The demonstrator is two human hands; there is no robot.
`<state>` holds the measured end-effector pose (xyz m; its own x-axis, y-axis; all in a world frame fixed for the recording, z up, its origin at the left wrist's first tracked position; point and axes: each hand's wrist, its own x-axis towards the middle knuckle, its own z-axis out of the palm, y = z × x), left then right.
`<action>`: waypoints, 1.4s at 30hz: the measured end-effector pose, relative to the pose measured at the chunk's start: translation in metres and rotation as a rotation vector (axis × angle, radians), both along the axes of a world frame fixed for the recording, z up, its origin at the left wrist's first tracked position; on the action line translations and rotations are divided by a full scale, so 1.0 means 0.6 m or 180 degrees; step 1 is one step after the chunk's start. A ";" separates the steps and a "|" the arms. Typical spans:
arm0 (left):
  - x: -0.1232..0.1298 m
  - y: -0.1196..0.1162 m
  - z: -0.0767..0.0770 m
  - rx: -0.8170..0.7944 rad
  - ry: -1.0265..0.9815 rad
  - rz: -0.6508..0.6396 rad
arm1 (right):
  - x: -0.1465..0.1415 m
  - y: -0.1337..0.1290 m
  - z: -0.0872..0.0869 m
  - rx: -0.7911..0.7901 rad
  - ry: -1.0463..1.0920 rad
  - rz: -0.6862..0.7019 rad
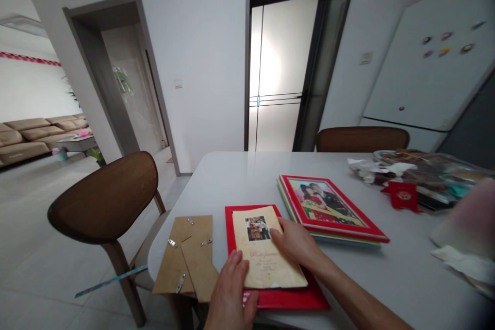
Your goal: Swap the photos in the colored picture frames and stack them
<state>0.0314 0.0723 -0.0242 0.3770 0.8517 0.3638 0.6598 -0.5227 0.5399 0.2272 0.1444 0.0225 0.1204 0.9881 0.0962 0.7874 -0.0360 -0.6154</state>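
A cream printed paper insert (251, 263) with a small photo and faint lettering lies on a red photo frame (286, 300) at the table's front edge. My left hand (230, 289) rests at the insert's lower left corner, fingers laid along its edge and the thumb apart over the red border. Closed at the insert's right edge, my right hand (296, 241) has its thumb on top; its other fingers are partly hidden. Left of the frame lie brown backing boards (185, 252) with metal clips, overlapping each other. To the right is a stack of photo frames (328, 206), a red-bordered one on top.
The white table (228, 175) has a rounded far left corner. Wrapped items and plastic bags (421, 170) and a red packet (403, 196) sit at its right. One brown chair (112, 201) stands at the left, another chair (361, 139) at the far side.
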 end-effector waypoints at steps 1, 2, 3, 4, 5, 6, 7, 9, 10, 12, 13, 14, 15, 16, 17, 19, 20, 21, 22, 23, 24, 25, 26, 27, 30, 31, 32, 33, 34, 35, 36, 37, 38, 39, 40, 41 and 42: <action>-0.004 -0.002 0.004 0.0019 0.0048 -0.0026 | 0.000 -0.001 -0.001 -0.0010 -0.0174 -0.0032; -0.012 -0.005 0.009 0.0051 0.0085 -0.0052 | -0.002 -0.002 -0.002 -0.0028 -0.0311 -0.0050; -0.023 -0.007 0.014 0.0093 0.0120 -0.0066 | -0.003 -0.004 -0.004 -0.0049 -0.0408 -0.0064; -0.037 -0.009 0.019 0.0137 0.0158 -0.0054 | -0.005 -0.005 -0.005 -0.0054 -0.0515 -0.0089; -0.056 -0.010 0.023 0.0159 0.0215 -0.0006 | -0.007 -0.005 -0.006 -0.0049 -0.0640 -0.0111; -0.077 -0.011 0.026 0.0147 0.0298 0.0075 | -0.009 -0.006 -0.007 -0.0036 -0.0784 -0.0128; -0.100 -0.011 0.028 0.0097 0.0410 0.0180 | -0.010 -0.006 -0.007 -0.0020 -0.0935 -0.0138; -0.149 -0.010 0.026 -0.0065 0.0696 0.0460 | -0.015 -0.005 -0.006 0.0031 -0.1189 -0.0150; -0.172 -0.008 0.021 -0.0119 0.0835 0.0637 | -0.019 -0.006 -0.004 0.0093 -0.1250 -0.0129; -0.212 -0.002 0.005 -0.0095 0.1003 0.1018 | -0.033 -0.012 0.001 0.0299 -0.1176 0.0051; -0.227 0.001 -0.005 -0.0022 0.1021 0.1128 | -0.045 -0.018 0.004 0.0410 -0.1062 0.0242; -0.239 0.005 -0.015 0.0085 0.1001 0.1191 | -0.060 -0.026 0.007 0.0500 -0.0913 0.0504; -0.248 0.009 -0.025 0.0211 0.0961 0.1203 | -0.078 -0.036 0.009 0.0555 -0.0747 0.0807; -0.255 0.012 -0.034 0.0342 0.0910 0.1195 | -0.099 -0.047 0.011 0.0566 -0.0583 0.1107; -0.259 0.015 -0.041 0.0464 0.0868 0.1187 | -0.122 -0.059 0.010 0.0565 -0.0474 0.1371; -0.263 0.017 -0.047 0.0648 0.0826 0.1173 | -0.168 -0.080 0.005 0.0552 -0.0415 0.1635; -0.264 0.017 -0.046 0.0707 0.0821 0.1171 | -0.190 -0.088 0.000 0.0543 -0.0453 0.1688; -0.264 0.016 -0.044 0.0755 0.0821 0.1175 | -0.208 -0.094 -0.006 0.0534 -0.0489 0.1709; -0.264 0.015 -0.040 0.0806 0.0814 0.1193 | -0.224 -0.098 -0.011 0.0529 -0.0507 0.1712; -0.264 0.014 -0.034 0.0861 0.0801 0.1225 | -0.236 -0.099 -0.016 0.0523 -0.0487 0.1701; -0.263 0.012 -0.026 0.0933 0.0776 0.1248 | -0.244 -0.099 -0.018 0.0516 -0.0418 0.1670; -0.260 0.011 -0.018 0.1025 0.0737 0.1261 | -0.247 -0.099 -0.019 0.0508 -0.0299 0.1626; -0.256 0.009 -0.008 0.1123 0.0691 0.1249 | -0.246 -0.098 -0.016 0.0503 -0.0141 0.1573; -0.250 0.008 0.002 0.1226 0.0639 0.1208 | -0.241 -0.098 -0.011 0.0509 0.0039 0.1512; -0.214 0.003 0.033 0.1453 0.0484 0.0959 | -0.200 -0.104 0.013 0.0639 0.0436 0.1454; -0.196 0.001 0.042 0.1488 0.0433 0.0855 | -0.179 -0.108 0.021 0.0697 0.0469 0.1453; -0.175 -0.001 0.050 0.1522 0.0369 0.0750 | -0.156 -0.113 0.027 0.0736 0.0451 0.1438; -0.153 -0.002 0.056 0.1533 0.0313 0.0635 | -0.131 -0.118 0.030 0.0735 0.0401 0.1387; -0.129 -0.003 0.060 0.1535 0.0253 0.0516 | -0.105 -0.124 0.031 0.0690 0.0345 0.1309; -0.104 -0.003 0.062 0.1514 0.0209 0.0389 | -0.079 -0.129 0.030 0.0612 0.0282 0.1224; -0.080 -0.003 0.063 0.1464 0.0187 0.0266 | -0.055 -0.133 0.027 0.0555 0.0220 0.1110; -0.058 -0.002 0.063 0.1385 0.0181 0.0159 | -0.032 -0.137 0.023 0.0499 0.0156 0.1026; -0.038 -0.001 0.061 0.1286 0.0195 0.0074 | -0.013 -0.139 0.019 0.0454 0.0100 0.0963; -0.021 0.001 0.059 0.1173 0.0222 0.0016 | 0.003 -0.141 0.014 0.0422 0.0046 0.0922; -0.007 0.003 0.055 0.1050 0.0261 -0.0019 | 0.016 -0.142 0.009 0.0396 -0.0006 0.0902; 0.004 0.006 0.051 0.0932 0.0312 -0.0038 | 0.025 -0.141 0.003 0.0381 -0.0059 0.0887; 0.011 0.009 0.047 0.0822 0.0373 -0.0046 | 0.031 -0.140 -0.002 0.0375 -0.0117 0.0873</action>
<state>0.0379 0.0774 0.0042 0.4408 0.7308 0.5213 0.7014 -0.6428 0.3080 0.2456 0.0605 0.0211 -0.1550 0.9650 0.2115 0.7797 0.2509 -0.5736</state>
